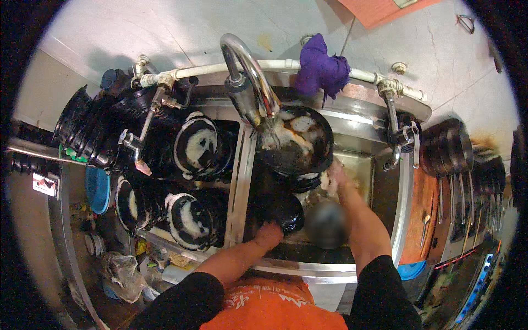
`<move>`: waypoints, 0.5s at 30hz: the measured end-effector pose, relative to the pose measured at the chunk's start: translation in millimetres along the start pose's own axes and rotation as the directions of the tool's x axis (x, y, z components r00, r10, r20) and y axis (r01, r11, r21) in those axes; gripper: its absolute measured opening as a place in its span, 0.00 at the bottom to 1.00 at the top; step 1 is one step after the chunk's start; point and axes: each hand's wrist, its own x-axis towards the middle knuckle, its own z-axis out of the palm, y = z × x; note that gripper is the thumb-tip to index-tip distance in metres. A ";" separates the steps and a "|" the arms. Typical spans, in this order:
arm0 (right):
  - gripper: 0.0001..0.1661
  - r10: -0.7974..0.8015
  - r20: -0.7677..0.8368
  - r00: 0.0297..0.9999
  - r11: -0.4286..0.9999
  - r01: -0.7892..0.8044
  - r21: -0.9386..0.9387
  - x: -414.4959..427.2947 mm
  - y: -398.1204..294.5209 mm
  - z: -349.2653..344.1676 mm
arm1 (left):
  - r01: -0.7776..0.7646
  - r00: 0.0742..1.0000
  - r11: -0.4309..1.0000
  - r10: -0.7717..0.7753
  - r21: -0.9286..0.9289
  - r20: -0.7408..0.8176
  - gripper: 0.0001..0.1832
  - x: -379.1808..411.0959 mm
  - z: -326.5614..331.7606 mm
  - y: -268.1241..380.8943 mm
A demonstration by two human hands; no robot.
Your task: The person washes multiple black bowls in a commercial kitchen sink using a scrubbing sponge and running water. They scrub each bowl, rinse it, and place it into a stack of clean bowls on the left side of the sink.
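Observation:
My left hand [270, 234] is at the rim of a dark bowl [292, 212] in the right sink basin, and its fingers appear closed on that rim, partly in shadow. My right hand [336, 175] reaches into the same basin, against the right side of a wide black bowl [299, 140]; its fingers are partly hidden. That wide bowl holds murky, foamy water, and a stream from the curved chrome faucet [249, 78] runs into it. More black bowls [307, 183] sit underneath. A blurred grey round shape [327, 225] lies between my forearms.
Stacks of foamy black bowls [196, 144] fill the left basin, beyond a steel divider [238, 185]. A purple cloth [321, 68] hangs over the white pipe [278, 64]. Side taps [394, 128] overhang the sink. Long-handled pans [447, 146] stand at right, near a spoon [425, 229].

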 end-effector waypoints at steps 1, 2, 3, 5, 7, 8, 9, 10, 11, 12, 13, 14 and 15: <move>0.36 -0.187 -0.001 0.982 0.934 0.178 -0.310 -0.9 14.2 9.4 | -0.002 0.997 1.000 0.004 0.022 -0.081 0.12 -3.7 -0.1 1.0; 0.37 -0.238 -0.042 0.970 0.892 0.201 -0.404 0.2 47.3 37.7 | -0.027 0.997 0.999 0.028 0.022 -0.068 0.12 -3.7 -2.3 1.3; 0.39 -0.305 -0.067 0.950 0.838 0.235 -0.492 5.4 62.5 51.5 | -0.034 0.998 0.999 0.035 0.017 -0.058 0.12 -2.7 -0.4 0.5; 0.39 0.270 0.108 0.957 0.881 -0.291 0.373 -5.3 -95.2 -19.4 | 0.022 0.985 0.999 -0.014 -0.045 0.175 0.13 10.1 21.4 -5.1; 0.52 0.034 0.089 0.996 0.995 -0.042 0.096 -17.3 -78.8 -16.5 | 0.034 0.988 0.997 -0.024 -0.062 0.155 0.13 15.1 31.4 -6.8; 0.59 0.032 0.105 0.994 0.970 -0.056 0.236 -16.6 -62.3 -4.6 | 0.044 0.989 0.996 -0.033 -0.076 0.145 0.13 15.3 34.3 -6.5; 0.67 0.030 0.121 0.992 0.928 -0.073 0.366 -16.0 -44.5 7.6 | 0.009 0.996 0.999 -0.005 -0.043 0.084 0.13 12.2 29.3 -5.0; 0.67 -0.105 0.087 0.991 0.876 0.050 0.479 -26.3 -38.3 13.9 | -0.020 0.999 1.000 0.021 -0.007 0.025 0.12 6.0 20.8 -3.9; 0.58 -0.038 0.096 0.995 0.844 -0.019 0.535 -38.8 -31.3 19.0 | -0.049 0.998 0.998 0.050 0.032 -0.032 0.12 2.9 11.6 -3.8; 0.50 0.025 0.106 0.994 0.800 -0.084 0.594 -52.5 -42.3 15.4 | -0.049 0.999 0.998 0.049 0.034 0.008 0.12 3.4 12.0 -4.9; 0.42 0.084 0.119 0.989 0.751 -0.141 0.645 -65.9 -54.2 9.9 | -0.047 0.998 0.998 0.046 0.031 0.047 0.12 6.1 15.0 -4.2; 0.34 0.054 0.115 0.992 0.700 -0.120 0.704 -88.7 -83.3 -13.0 | -0.046 0.996 0.998 0.043 0.031 0.082 0.12 9.6 16.5 -5.3; 0.27 0.024 0.111 0.994 0.650 -0.099 0.753 -108.8 -110.0 -38.2 | -0.045 0.999 0.999 0.045 0.012 0.007 0.12 10.0 14.1 -7.1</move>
